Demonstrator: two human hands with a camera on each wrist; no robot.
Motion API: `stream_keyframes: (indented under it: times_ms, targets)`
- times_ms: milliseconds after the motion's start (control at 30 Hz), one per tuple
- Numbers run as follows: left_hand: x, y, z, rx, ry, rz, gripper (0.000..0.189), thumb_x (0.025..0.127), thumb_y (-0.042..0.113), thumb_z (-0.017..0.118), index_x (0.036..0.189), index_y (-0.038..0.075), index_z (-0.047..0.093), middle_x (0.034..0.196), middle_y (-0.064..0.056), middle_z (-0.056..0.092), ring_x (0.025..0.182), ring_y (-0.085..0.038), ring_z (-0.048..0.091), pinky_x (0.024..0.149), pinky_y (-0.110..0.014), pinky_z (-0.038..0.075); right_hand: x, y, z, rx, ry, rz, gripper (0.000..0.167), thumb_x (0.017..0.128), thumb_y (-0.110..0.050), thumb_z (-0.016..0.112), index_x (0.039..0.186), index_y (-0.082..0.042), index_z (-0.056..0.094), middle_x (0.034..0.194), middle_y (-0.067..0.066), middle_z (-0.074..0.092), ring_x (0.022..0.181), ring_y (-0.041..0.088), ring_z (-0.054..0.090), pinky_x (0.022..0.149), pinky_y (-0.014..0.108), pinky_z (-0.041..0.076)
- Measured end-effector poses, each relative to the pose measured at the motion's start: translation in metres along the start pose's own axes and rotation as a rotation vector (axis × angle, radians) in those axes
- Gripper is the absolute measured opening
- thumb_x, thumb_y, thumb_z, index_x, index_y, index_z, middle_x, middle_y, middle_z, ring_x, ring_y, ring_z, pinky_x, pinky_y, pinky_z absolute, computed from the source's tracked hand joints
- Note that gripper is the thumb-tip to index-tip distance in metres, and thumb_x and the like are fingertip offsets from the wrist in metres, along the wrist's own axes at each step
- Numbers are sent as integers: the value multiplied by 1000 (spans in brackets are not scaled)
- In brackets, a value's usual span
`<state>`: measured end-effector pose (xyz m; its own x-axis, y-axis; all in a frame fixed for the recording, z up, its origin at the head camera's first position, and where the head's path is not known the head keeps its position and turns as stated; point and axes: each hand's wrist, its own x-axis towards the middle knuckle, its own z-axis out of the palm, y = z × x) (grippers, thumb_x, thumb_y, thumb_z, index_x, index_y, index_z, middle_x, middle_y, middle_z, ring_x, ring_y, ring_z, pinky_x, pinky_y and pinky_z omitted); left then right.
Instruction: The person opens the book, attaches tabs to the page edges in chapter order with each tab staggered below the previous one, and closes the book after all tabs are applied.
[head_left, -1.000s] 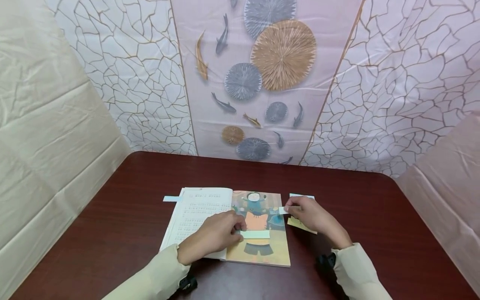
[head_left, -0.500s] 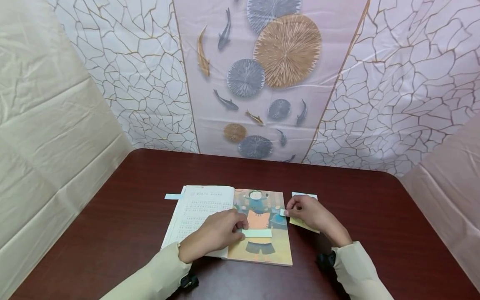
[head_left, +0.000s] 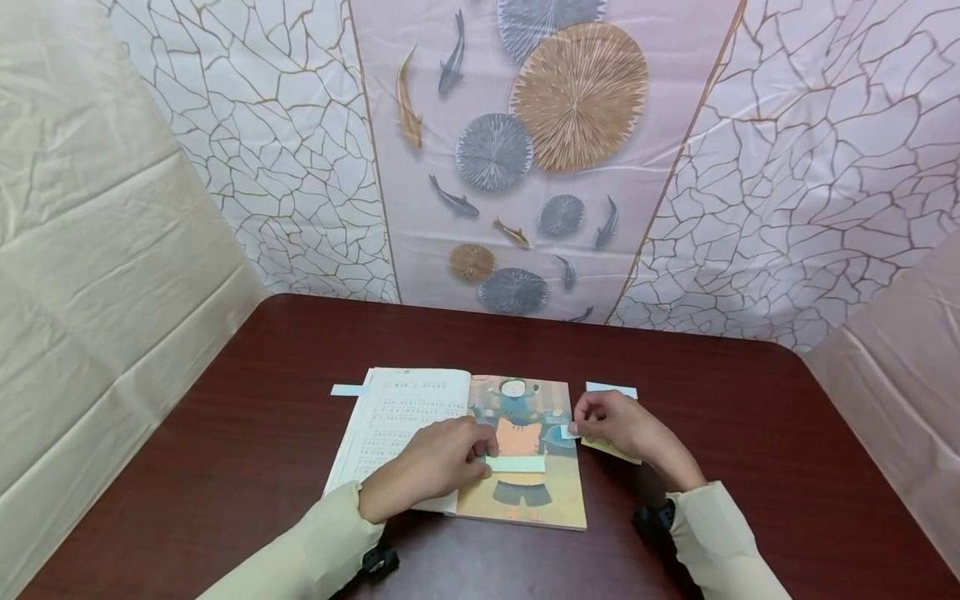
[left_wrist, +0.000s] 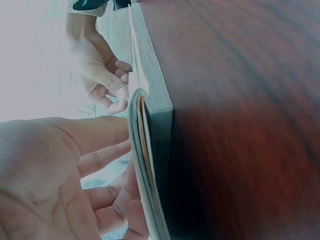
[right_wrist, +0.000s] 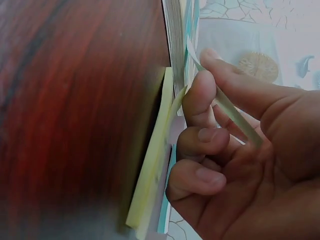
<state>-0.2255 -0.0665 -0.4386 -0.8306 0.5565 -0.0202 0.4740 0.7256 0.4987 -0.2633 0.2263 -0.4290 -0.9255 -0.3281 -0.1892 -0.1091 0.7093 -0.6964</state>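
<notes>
An open picture book (head_left: 525,500) lies on the table, with text on its left page and a colourful illustration on its right page. My left hand (head_left: 442,454) rests on the book across the fold, its fingers lightly bent against the pages. Beside that thumb, a pale green sticky strip (head_left: 517,464) lies across the illustration. Between thumb and index finger, my right hand (head_left: 618,421) pinches a pale sticky strip (right_wrist: 234,117); its free end overlaps the right page's outer edge. Under this hand is a sticky note pad (right_wrist: 150,170) with yellow and blue parts, partly hidden.
A light blue sticky strip (head_left: 348,390) juts from the book's left edge. Dark reddish wood tabletop (head_left: 187,492) surrounds the book. Behind it hangs a patterned cloth (head_left: 480,233), with plain cloth (head_left: 127,333) at the sides.
The pale strip in my right hand has lowered slightly along the right page's edge. My left hand stays on the book. The head view has shifted a little.
</notes>
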Motion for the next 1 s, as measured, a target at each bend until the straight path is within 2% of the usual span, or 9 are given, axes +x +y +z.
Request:
stream_keyframes:
  times_ms: [433, 767, 1000]
  targets:
    - [1, 1, -2, 10, -13, -14, 13, 92, 17, 84, 99, 22, 75, 86, 10, 62, 76, -3, 54, 65, -26, 47, 2, 2, 1, -5, -35, 9, 15, 103, -9, 68, 88, -7, 64, 80, 2, 67, 74, 17, 59, 69, 33, 48]
    - [0, -1, -1, 4, -22, -13, 13, 93, 18, 84, 100, 22, 74, 86, 11, 61, 76, -3, 54, 65, -26, 47, 2, -1, 9, -84, 16, 45, 20, 99, -17, 76, 85, -9, 63, 76, 3, 60, 67, 17, 49, 65, 33, 44]
    - [1, -1, -1, -4, -23, -11, 12, 93, 17, 83, 101, 21, 74, 86, 11, 61, 76, -4, 54, 66, -26, 47, 5, -3, 9, -125, 34, 40, 21, 96, -17, 79, 84, -10, 63, 77, 2, 60, 70, 17, 51, 67, 33, 45]
